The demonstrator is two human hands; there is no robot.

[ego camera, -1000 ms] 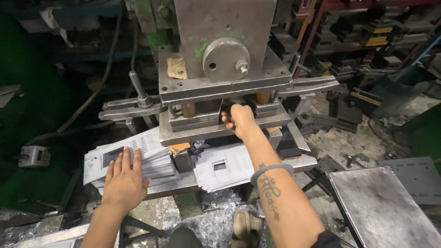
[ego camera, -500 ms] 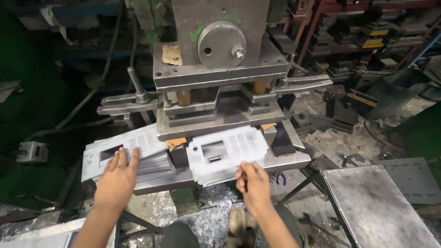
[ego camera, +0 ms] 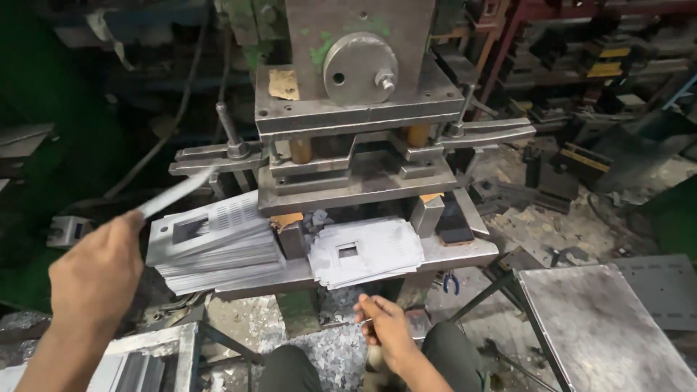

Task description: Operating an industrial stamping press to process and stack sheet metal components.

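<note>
Left hand [ego camera: 94, 279] pinched one sheet [ego camera: 176, 192], lifted and tilted above the left stack [ego camera: 214, 243], short of the press [ego camera: 356, 123]. Right hand [ego camera: 388, 330] hung low near the knee, fingers loosely curled, apparently holding nothing. Die gap looked vacant; punched sheets [ego camera: 367, 250] lay right, the larger left stack apparently left to feed.

- Setting: a metal-stamping workshop.
- Heavy steel press [ego camera: 356, 123], centre, grimy and bolted.
- Stacks of punched sheet-metal blanks [ego camera: 210, 243] on its bed.
- Metal scrap [ego camera: 334, 352] littering the floor, near.
- Racks of dies and tooling [ego camera: 602, 58], far right.
- Steel side table [ego camera: 602, 327], near right.
</note>
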